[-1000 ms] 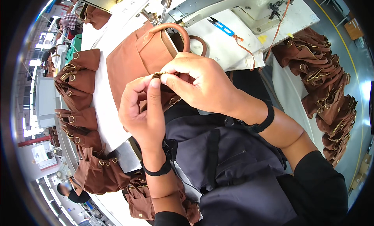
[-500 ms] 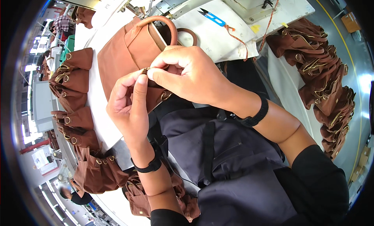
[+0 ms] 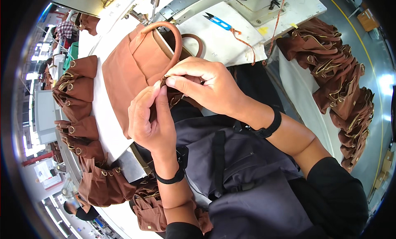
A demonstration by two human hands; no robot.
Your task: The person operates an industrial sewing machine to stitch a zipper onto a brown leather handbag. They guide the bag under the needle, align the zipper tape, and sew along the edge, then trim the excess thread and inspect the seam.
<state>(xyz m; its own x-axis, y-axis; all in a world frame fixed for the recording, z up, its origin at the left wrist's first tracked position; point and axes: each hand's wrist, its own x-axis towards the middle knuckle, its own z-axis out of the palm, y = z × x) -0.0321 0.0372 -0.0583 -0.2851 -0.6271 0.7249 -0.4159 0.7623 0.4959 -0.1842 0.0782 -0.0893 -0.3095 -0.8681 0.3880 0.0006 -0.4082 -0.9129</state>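
A brown handbag lies tilted on the white worktable in front of me, its round handles standing up on the right side. Along its opening runs a zipper with pale teeth. Below the handles, my left hand pinches thumb and forefinger on what looks like the zipper's gold-toothed end. Right beside those fingertips, my right hand grips the same small piece between thumb and curled fingers. The fingers cover most of it, so its exact shape is hidden.
Blue thread snips on an orange cord rest at the back, beside the sewing machine. Brown bags line the left edge. More brown pieces with gold trim hang in a heap on the right. Far left, a person is seated.
Both hands have shifted slightly right and nearer to me, the left one more, staying pinched at the bag's edge. The whole view has moved a little.
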